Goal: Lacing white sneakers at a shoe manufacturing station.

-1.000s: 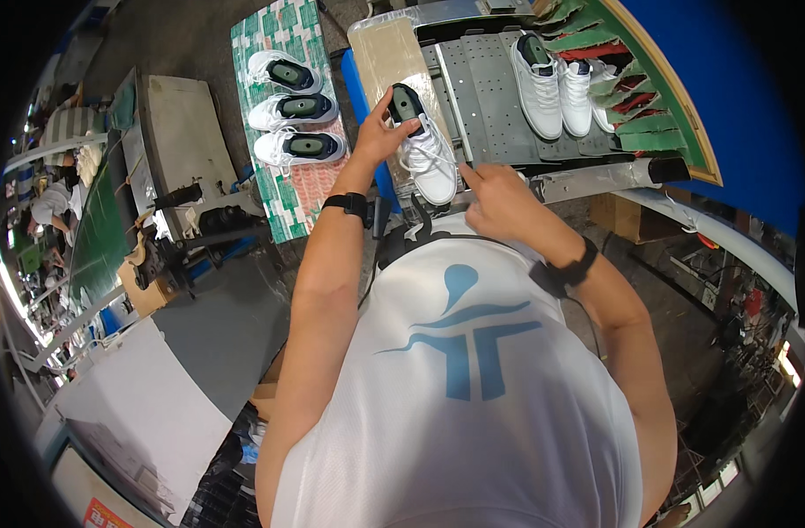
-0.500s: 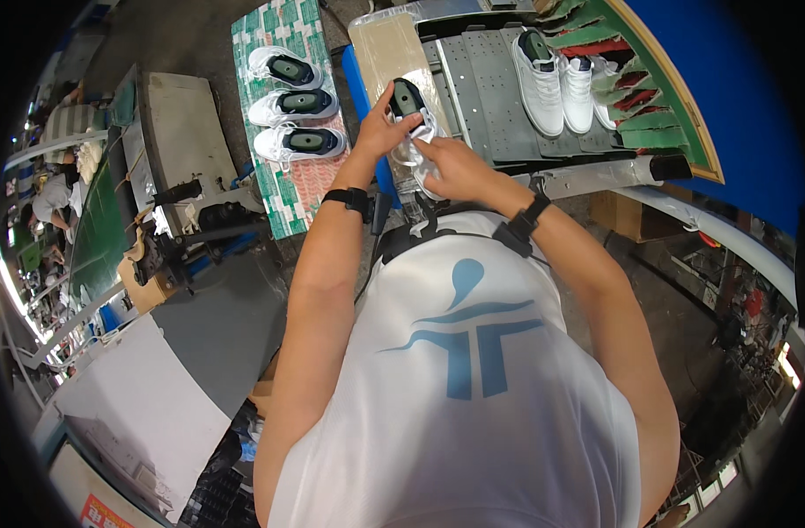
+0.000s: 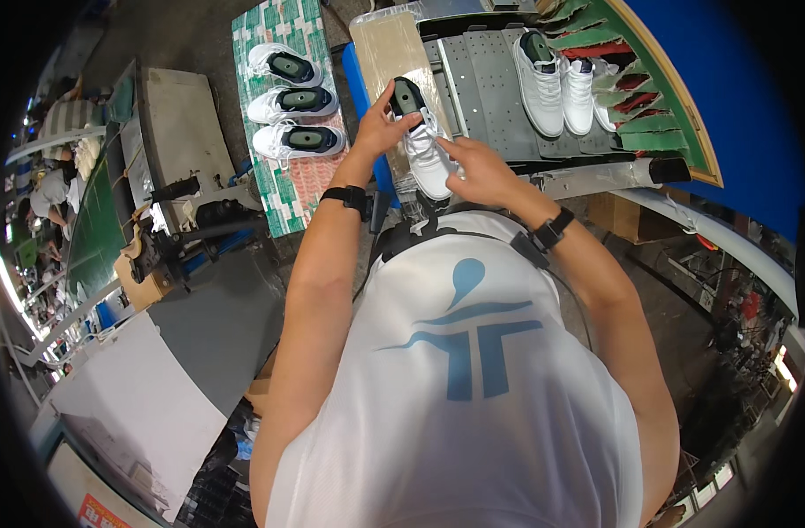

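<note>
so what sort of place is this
Likely a shoe factory: the left hand holds a white shoe, three similar shoes sit on a patterned board, and others stand on a perforated metal bed by fringed green strips.

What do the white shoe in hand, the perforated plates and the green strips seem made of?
White shoe: perhaps synthetic leather; smooth, low sheen, but texture too fine to confirm.
Perforated plates: probably metal, maybe hard plastic; dull dark grey, flat, with small holes.
Green strips: cloth or thin rubber sheet, matte; ragged edges.
</note>
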